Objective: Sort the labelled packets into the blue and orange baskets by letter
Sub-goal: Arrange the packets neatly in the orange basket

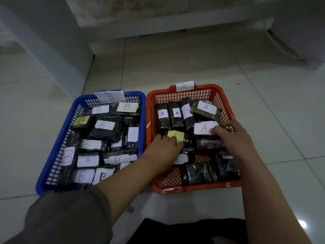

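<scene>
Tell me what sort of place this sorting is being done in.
Probably an indoor room at home or a back room, with the person working on the floor: the blue basket and orange basket sit directly on pale glossy floor tiles, near a white wall base.

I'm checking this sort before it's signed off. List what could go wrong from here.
1. Both hands, left hand and right hand, are in the orange basket; shuffling may flip packets face down, hiding letters, as with the unlabelled-looking packet.
2. The blue basket is piled near its rim, so another packet could slide out.
3. The yellow-label packet has its letter partly covered, so it might be misread.
</scene>
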### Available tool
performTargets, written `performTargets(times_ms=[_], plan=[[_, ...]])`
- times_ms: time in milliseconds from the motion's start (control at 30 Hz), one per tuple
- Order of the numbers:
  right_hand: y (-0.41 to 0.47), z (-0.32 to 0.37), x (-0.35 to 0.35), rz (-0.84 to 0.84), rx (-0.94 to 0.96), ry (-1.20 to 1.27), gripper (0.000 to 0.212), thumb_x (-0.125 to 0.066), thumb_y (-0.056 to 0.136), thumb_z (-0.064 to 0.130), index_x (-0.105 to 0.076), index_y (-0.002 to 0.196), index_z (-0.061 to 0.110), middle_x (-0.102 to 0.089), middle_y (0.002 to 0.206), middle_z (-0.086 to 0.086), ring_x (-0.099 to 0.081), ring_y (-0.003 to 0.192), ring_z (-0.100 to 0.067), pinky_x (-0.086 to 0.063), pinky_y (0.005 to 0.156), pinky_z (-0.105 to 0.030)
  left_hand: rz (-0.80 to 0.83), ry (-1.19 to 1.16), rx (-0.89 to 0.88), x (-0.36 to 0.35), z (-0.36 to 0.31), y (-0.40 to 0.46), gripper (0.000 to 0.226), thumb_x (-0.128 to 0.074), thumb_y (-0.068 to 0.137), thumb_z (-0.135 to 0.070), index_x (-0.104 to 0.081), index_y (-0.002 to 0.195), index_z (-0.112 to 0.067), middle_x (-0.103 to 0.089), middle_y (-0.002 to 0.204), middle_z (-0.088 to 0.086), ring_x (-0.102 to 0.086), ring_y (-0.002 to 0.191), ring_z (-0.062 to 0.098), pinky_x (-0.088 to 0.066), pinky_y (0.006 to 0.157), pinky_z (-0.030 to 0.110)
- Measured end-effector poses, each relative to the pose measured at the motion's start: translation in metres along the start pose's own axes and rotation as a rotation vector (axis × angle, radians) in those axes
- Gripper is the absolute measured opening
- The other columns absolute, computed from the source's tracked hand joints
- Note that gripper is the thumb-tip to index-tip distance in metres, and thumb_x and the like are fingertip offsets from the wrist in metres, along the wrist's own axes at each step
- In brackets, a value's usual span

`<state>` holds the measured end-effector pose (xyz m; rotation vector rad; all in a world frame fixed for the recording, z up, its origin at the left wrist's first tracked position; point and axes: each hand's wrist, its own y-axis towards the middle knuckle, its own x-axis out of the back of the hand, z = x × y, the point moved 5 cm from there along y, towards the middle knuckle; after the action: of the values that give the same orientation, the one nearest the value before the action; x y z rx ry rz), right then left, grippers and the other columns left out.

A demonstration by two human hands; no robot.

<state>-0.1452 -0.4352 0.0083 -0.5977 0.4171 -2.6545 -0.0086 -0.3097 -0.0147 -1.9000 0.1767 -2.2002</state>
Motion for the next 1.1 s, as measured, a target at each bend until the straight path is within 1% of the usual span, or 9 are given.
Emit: performTargets(times_ms=[133,300,367,433,533,633,733,867,1100], plan=[[-0.002,0.001,0.0,-0.027,0.012,-0.031,0.032,-0.07,0.07,0.039,-0.055,0.097,0.032,-0.061,0.103,0.001,-0.062,0.084,-0.021,-0.056,0.077,-0.048,0.032,-0.054,-0.073,-0.001,0.003,0.001,0.073,-0.068,0.073,-0.04,-0.039,0.134,-0.014,-0.054,0.12,0.007,-0.054,0.104,0.026,-0.034,0.092,0.035],[-0.003,0.006,-0.005,-0.017,0.078,-0.148,0.033,-0.07,0.073,0.039,-0.052,0.099,0.03,-0.056,0.097,0.003,-0.061,0.089,-0.024,-0.053,0.082,-0.047,0.01,-0.115,-0.132,0.01,0.013,0.004,0.06,-0.064,0.077,-0.054,-0.055,0.125,-0.019,-0.063,0.108,0.001,-0.058,0.099,0.021,-0.039,0.083,0.031],[-0.002,0.006,-0.002,-0.033,0.075,-0.134,0.033,-0.07,0.072,0.041,-0.051,0.098,0.031,-0.056,0.097,0.003,-0.061,0.091,-0.025,-0.053,0.083,-0.048,-0.019,-0.255,-0.064,0.019,0.026,0.011,0.046,-0.063,0.082,-0.049,-0.062,0.118,-0.021,-0.064,0.105,-0.001,-0.059,0.098,0.019,-0.046,0.082,0.031],[-0.002,0.004,0.001,-0.049,0.066,-0.115,0.033,-0.069,0.071,0.042,-0.051,0.097,0.032,-0.056,0.095,0.004,-0.061,0.089,-0.024,-0.053,0.081,-0.049,-0.062,-0.246,-0.002,0.021,0.038,0.018,0.037,-0.061,0.087,-0.033,-0.06,0.121,-0.019,-0.062,0.112,0.001,-0.057,0.105,0.02,-0.048,0.085,0.035],[0.0,0.002,0.004,-0.056,0.03,-0.068,0.033,-0.068,0.072,0.04,-0.052,0.1,0.03,-0.053,0.09,0.006,-0.06,0.085,-0.02,-0.054,0.081,-0.048,-0.022,-0.085,0.014,0.005,0.041,0.021,0.05,-0.058,0.088,-0.028,-0.046,0.135,-0.018,-0.051,0.127,0.002,-0.046,0.118,0.022,-0.04,0.091,0.035],[0.001,0.0,0.005,-0.059,0.011,-0.033,0.032,-0.068,0.072,0.038,-0.053,0.099,0.028,-0.054,0.088,0.008,-0.059,0.082,-0.018,-0.055,0.08,-0.048,-0.049,-0.029,0.047,-0.002,0.037,0.023,0.055,-0.054,0.091,-0.031,-0.037,0.141,-0.015,-0.046,0.132,0.003,-0.042,0.122,0.021,-0.035,0.093,0.033],[0.003,-0.002,0.004,-0.055,0.009,-0.022,0.031,-0.068,0.072,0.038,-0.052,0.097,0.029,-0.052,0.084,0.013,-0.06,0.083,-0.02,-0.054,0.08,-0.05,-0.082,0.021,0.088,-0.001,0.033,0.026,0.05,-0.049,0.094,-0.035,-0.041,0.136,-0.011,-0.049,0.126,0.007,-0.046,0.115,0.023,-0.036,0.087,0.032],[0.004,-0.003,0.003,-0.057,0.017,-0.023,0.029,-0.069,0.071,0.039,-0.052,0.094,0.03,-0.054,0.085,0.011,-0.061,0.087,-0.023,-0.054,0.08,-0.052,-0.061,0.036,0.095,0.004,0.03,0.035,0.03,-0.044,0.094,-0.028,-0.055,0.114,-0.008,-0.055,0.115,0.009,-0.053,0.104,0.025,-0.037,0.08,0.032],[0.003,-0.006,-0.001,-0.055,0.034,-0.04,0.033,-0.067,0.068,0.044,-0.05,0.094,0.032,-0.056,0.085,0.013,-0.063,0.086,-0.022,-0.054,0.079,-0.053,0.03,0.03,0.06,0.008,0.035,0.044,0.035,-0.054,0.09,-0.034,-0.059,0.108,-0.004,-0.059,0.111,0.012,-0.056,0.102,0.028,-0.04,0.081,0.033]])
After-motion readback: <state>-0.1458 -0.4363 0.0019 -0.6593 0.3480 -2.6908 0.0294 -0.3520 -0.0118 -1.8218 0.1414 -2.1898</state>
